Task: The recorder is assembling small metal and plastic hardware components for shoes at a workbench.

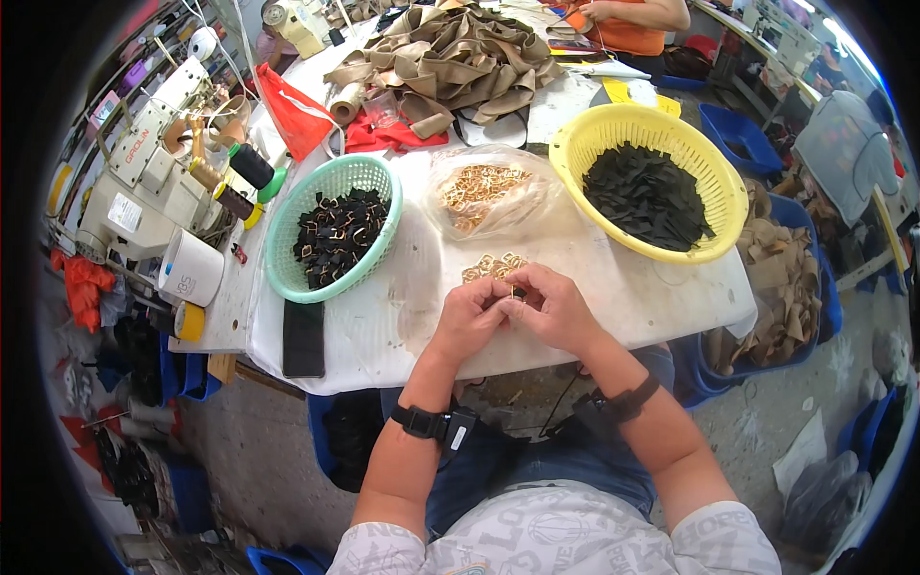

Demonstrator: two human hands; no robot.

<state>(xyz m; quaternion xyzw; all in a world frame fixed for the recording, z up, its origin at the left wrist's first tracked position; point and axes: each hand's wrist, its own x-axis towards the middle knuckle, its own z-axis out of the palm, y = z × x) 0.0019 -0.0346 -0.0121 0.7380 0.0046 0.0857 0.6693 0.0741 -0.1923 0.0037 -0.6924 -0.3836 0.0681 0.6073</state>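
My left hand [468,318] and my right hand [553,309] meet over the near part of the white table, fingertips pinched together. A small gold metal ring [517,291] shows between the fingertips; the fingers hide most of it, and any strap piece with it. Just beyond my fingers lies a small pile of loose gold rings [494,263]. Behind that pile, a clear plastic bag [525,218] holds many more. To the left, a mint-green basket [277,265] contains black strap pieces fitted with gold rings. On the right, a yellow basket [725,196] holds short black strap pieces.
A black phone [304,342] lies at the table's left front edge. Brown material strips [450,57] are heaped at the back. Sewing machines and thread cones [251,166] stand left. A blue bin [826,273] of brown pieces is right. Another person [637,24] works across the table.
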